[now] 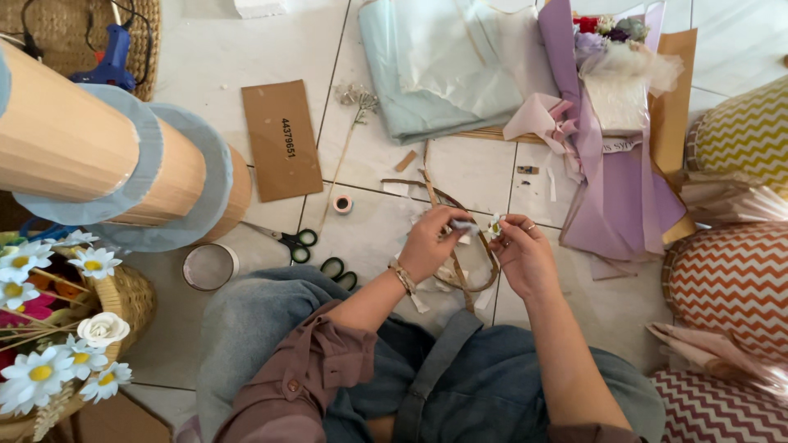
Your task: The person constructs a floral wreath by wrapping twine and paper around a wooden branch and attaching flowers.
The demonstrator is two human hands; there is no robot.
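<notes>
In the head view, a small white flower (495,226) is being pinched between the fingers of the right hand (525,256), which are curled narrowly around it just above the lap. The bloom is being pointed up and away from the person, toward the floor tiles; its stem is too hidden by the fingers for the long axis to be told. A strip of white tape (462,225) is being gripped by the left hand (428,243), thumb and fingers closed on it, and it is being stretched roughly level, left to right, reaching the flower. The two hands are being held close together, nearly touching. Beneath them a loop of brown ribbon (460,271) is lying on the tiled floor (230,57). Green-handled scissors (289,240) are lying to the left, near a small tape roll (342,203). A lilac-wrapped bouquet (611,123) is lying beyond the right hand.
</notes>
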